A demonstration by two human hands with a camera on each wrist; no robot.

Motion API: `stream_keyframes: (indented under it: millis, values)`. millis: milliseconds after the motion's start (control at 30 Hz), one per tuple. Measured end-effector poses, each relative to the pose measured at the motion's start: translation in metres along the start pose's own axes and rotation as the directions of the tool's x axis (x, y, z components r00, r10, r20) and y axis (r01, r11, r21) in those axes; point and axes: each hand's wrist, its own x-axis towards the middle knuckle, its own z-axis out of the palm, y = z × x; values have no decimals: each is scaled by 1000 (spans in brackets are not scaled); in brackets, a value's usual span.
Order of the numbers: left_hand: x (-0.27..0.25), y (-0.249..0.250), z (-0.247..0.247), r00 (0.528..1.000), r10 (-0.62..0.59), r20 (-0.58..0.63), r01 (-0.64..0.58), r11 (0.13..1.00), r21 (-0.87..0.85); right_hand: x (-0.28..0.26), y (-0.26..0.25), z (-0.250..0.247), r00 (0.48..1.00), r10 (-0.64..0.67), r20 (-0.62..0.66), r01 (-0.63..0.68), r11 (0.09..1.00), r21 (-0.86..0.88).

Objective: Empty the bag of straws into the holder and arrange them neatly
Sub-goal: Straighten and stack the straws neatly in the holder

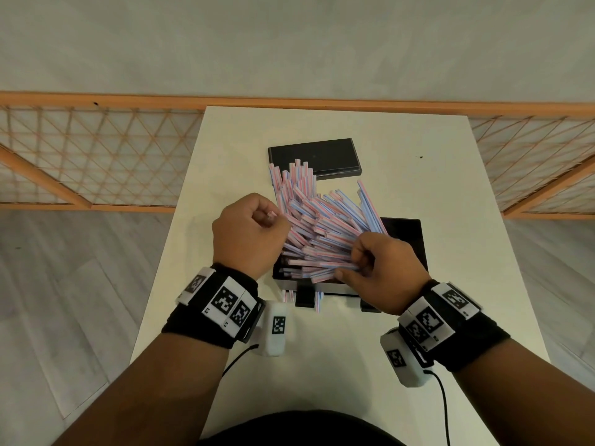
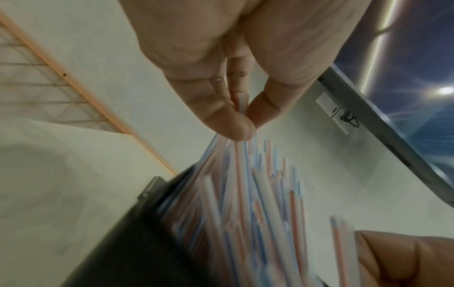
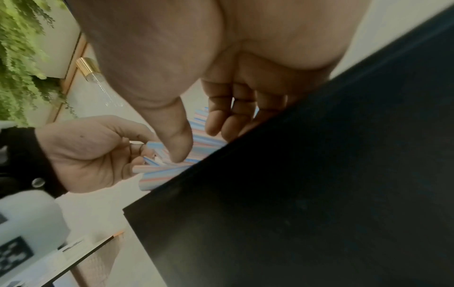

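Note:
A messy fan of red, white and blue striped straws (image 1: pixel 322 226) spills out of a black holder (image 1: pixel 405 239) in the middle of the white table (image 1: pixel 450 188), leaning up and left. My left hand (image 1: pixel 269 220) is at the fan's left edge and pinches the tips of a few straws (image 2: pixel 242 104) between thumb and fingers. At the holder's near side my right hand (image 1: pixel 355 262) curls round a bunch of straws, thumb pressed onto the straws (image 3: pixel 167 172) beside the holder's black wall (image 3: pixel 294 194). No bag is in view.
A flat black lid (image 1: pixel 315 156) lies behind the straws at the back of the table. A few straws (image 1: pixel 318 300) hang down at the holder's front edge. An orange lattice railing (image 1: pixel 96 156) runs behind the table, with grey floor on both sides.

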Motion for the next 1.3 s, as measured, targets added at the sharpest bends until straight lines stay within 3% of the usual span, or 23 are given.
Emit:
stream_keyframes:
  millis: [200,400,600,733,900,1033,1100,1200,1300]
  values:
    - [3,48,-24,952,305,-7,-303,949,86,5,-15,-14,997,-74,-7,74,997,30]
    - [-9,91,-42,899,437,1,-436,898,-48,11,-36,-32,993,-97,-66,105,986,128]
    - [-29,141,-67,858,512,48,-497,849,-179,21,-72,-57,961,-220,-165,249,952,178]
    - [-31,145,-60,870,489,57,-462,852,-247,31,-79,-61,950,-271,-157,302,923,237]
    - [-21,127,-46,895,446,-33,-419,811,-407,29,-60,-54,955,-262,-140,265,964,-2]
    - [-27,116,-19,867,471,160,-388,842,-376,22,-67,-38,956,-293,-9,293,956,-19]
    - [-25,107,-11,882,457,112,-388,842,-375,21,-67,-32,969,-244,41,243,970,13]
    - [-4,79,-16,949,297,-108,-314,844,-435,19,-44,-23,986,-137,90,142,988,-57]
    - [13,41,-16,977,5,-215,-93,911,-401,14,-19,-11,992,-14,123,46,964,-260]
